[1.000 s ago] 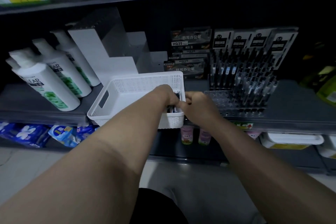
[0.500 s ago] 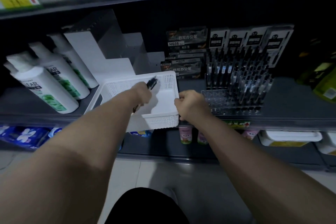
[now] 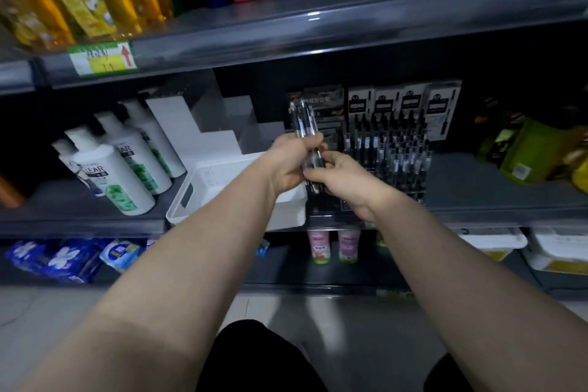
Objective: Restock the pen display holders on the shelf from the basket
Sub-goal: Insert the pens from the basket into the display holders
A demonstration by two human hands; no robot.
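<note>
Grip: left hand (image 3: pixel 291 165), right hand (image 3: pixel 345 183) curled round pens (image 3: pixel 304 124) | clear barrels, black ends

The left hand (image 3: pixel 291 164) is no longer reaching down into the basket (image 3: pixel 206 177); it is now gripping a bundle of pens (image 3: pixel 304 124) raised above the basket's right side, the pens standing nearly upright in front of the dark boxes (image 3: pixel 321 99). The right hand (image 3: pixel 342 180) is no longer gripping the basket's right front corner, as it was half a second ago; it is now pinching the lower ends of the same pens, just beside the left hand. The view is tilting upward, so the upper shelf (image 3: pixel 350 22) and its yellow bottles (image 3: pixel 79 0) are coming into sight.
</note>
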